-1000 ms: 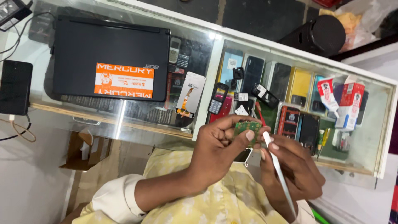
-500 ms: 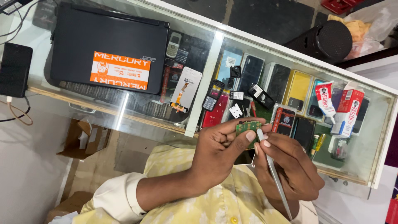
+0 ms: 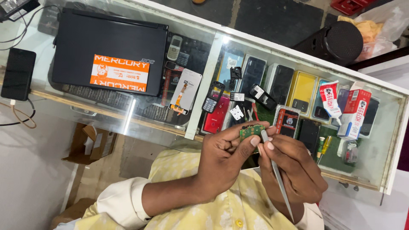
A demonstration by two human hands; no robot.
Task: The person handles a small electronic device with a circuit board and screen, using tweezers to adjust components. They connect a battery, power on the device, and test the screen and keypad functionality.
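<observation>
My left hand (image 3: 228,151) pinches a small green circuit board (image 3: 248,132) between thumb and fingers, just above the glass counter (image 3: 170,123). My right hand (image 3: 289,168) grips a thin silver metal tool (image 3: 277,174) like a pen, and its tip rests against the board's right edge. Both hands meet in front of my chest, over my yellow patterned shirt with white cuffs.
A closed black laptop (image 3: 108,53) with an orange sticker lies on the counter at left, a black phone (image 3: 18,73) with a cable beside it. Under the glass lie phones, keypads and cases. A glue tube (image 3: 331,99) and red box (image 3: 354,114) rest at right. A round black speaker (image 3: 343,42) stands beyond.
The view has shifted slightly. Both hands stay together on the board and tool, with the tool tip still at the board's edge.
</observation>
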